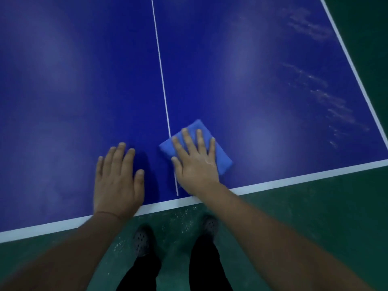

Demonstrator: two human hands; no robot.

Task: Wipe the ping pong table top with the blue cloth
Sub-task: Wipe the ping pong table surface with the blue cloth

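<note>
blue cloth (190, 141) partly hidden under right hand (196, 162), table top (84, 80) cut off by edges

The scene is dim and soft-focused. Pale overhead glare blotches the glossy dark blue worktop (84, 80); straight lines bow toward the frame's right edge, and forearms blur at the bottom.

I stand in an indoor sports hall or games room, shown by the dark blue ping pong table top (84, 91) with white edge stripes and thin white centre line (161, 76), over a speckled green court floor (304, 217).
</note>
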